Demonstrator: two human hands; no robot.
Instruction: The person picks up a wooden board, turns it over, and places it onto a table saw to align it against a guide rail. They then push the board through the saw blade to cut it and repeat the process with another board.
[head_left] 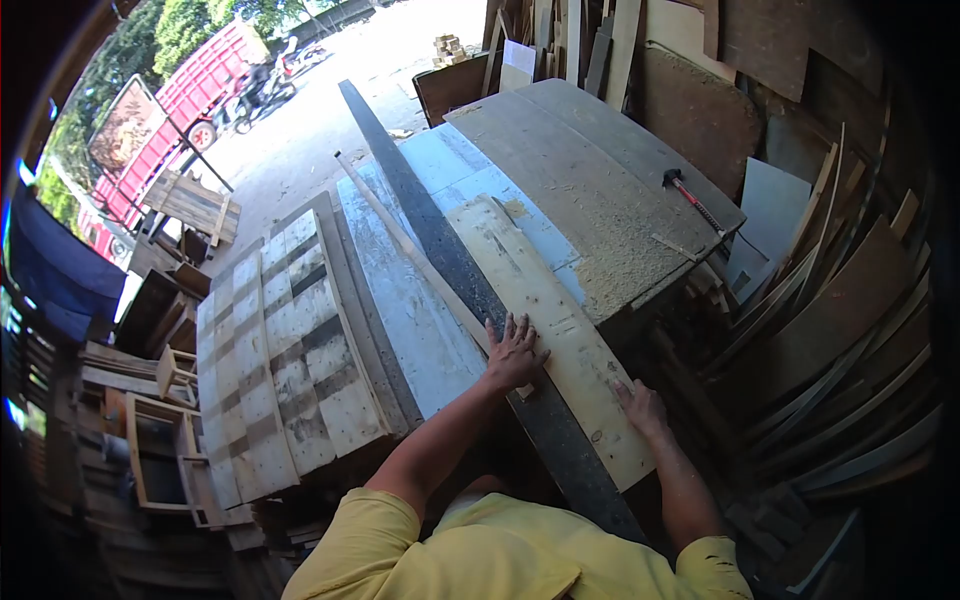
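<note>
A pale wooden board (560, 335) with knots and dark stains slants toward me, lying beside a long dark plank (440, 235). My left hand (515, 355) rests with fingers spread at the board's left edge, over the dark plank. At the board's near right edge, my right hand (642, 408) grips the side; part of its fingers is hidden. A thin wooden strip (410, 250) runs left of the dark plank, its near end close to my left hand.
A brown tabletop (560, 140) bears sawdust (635, 265) and a hammer (693, 200). A bluish-white panel (400, 300) lies under the planks. Patchy wooden panels (280, 350) lie to the left. Leaning boards (830, 330) crowd the right. A red truck (205, 70) stands outside.
</note>
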